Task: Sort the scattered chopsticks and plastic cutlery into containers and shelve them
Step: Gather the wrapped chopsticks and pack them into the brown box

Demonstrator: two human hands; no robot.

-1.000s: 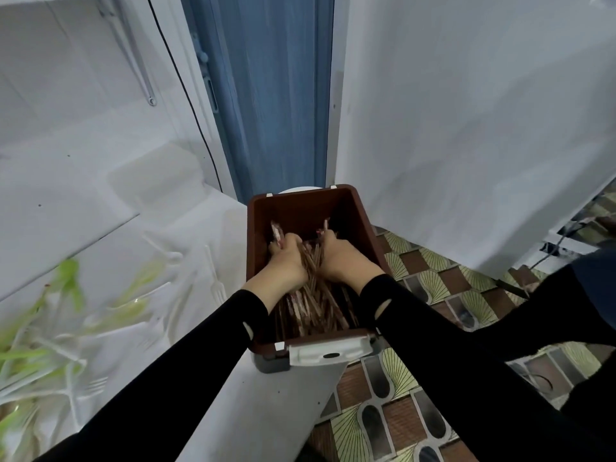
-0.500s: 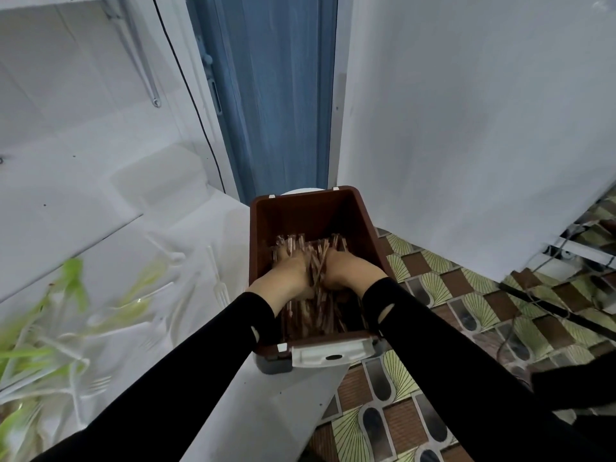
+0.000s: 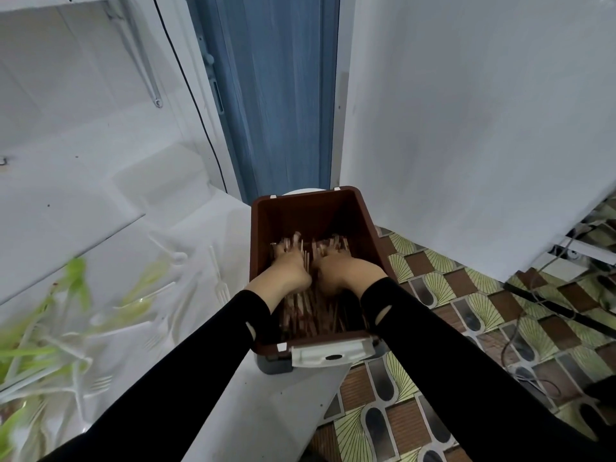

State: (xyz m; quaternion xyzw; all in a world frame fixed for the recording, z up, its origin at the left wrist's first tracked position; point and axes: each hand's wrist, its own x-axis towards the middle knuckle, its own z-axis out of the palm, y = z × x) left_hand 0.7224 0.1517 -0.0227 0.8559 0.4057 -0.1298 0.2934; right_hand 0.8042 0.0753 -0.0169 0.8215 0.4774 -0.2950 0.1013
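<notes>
Head view puts us above a brown rectangular plastic bin [image 3: 306, 215] with a white latch [image 3: 333, 353] on its near end. The bin stands at the right edge of a white table [image 3: 266, 411]. A layer of brown wooden chopsticks [image 3: 310, 315] lies lengthwise in the bottom of the bin. Our left hand [image 3: 290, 268] and right hand [image 3: 343, 266] are both down inside it, side by side on the chopsticks. The fingers are blurred, so we cannot tell whether they clutch a bundle or only press it flat.

We judge the step to be settling the chopsticks into their container. Next we would need to lift both hands out and turn to the white and green plastic cutlery [image 3: 221, 290] scattered on the table to the left, which is not yet sorted. The shelving comes after that.

We find no brand, label or writing that can be read.
</notes>
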